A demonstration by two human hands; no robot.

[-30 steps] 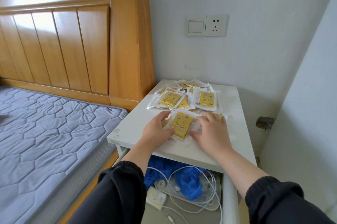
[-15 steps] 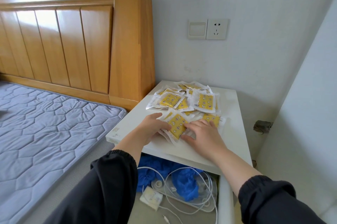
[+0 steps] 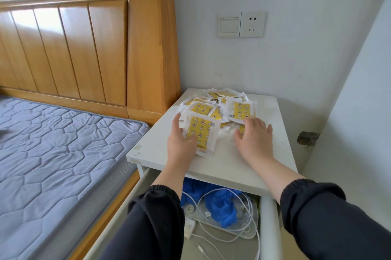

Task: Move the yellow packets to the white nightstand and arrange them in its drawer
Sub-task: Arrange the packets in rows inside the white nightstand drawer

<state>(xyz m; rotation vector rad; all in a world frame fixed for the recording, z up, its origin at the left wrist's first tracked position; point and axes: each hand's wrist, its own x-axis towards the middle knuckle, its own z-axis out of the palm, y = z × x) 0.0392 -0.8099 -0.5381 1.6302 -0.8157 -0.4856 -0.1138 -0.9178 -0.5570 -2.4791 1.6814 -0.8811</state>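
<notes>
Glossy varnished wood on the headboard [image 3: 84, 48]; quilted grey cloth, soft and matt, on the mattress [image 3: 53, 154]; smooth matt white board, scuffed at one corner, on the nightstand [image 3: 232, 164]; crinkled, shiny clear plastic over yellow print on the packets [image 3: 201, 130]; smooth white plastic on the cables [image 3: 251, 204]; matt dark cloth on the sleeves [image 3: 156, 228].

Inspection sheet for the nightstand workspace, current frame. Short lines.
Surface: white nightstand top, carries the packet pile.
Job's things: yellow packets in a loose overlapping pile on top; none visible in the open drawer.
Clutter: blue crumpled material and a white charger plug in the drawer.
Grippers: left hand holds the front packet, thumb on top; right hand rests with spread fingers on packets.
Cables: white cables looped in the drawer.
Surroundings: wooden headboard, grey mattress, wall switch and socket.
</notes>
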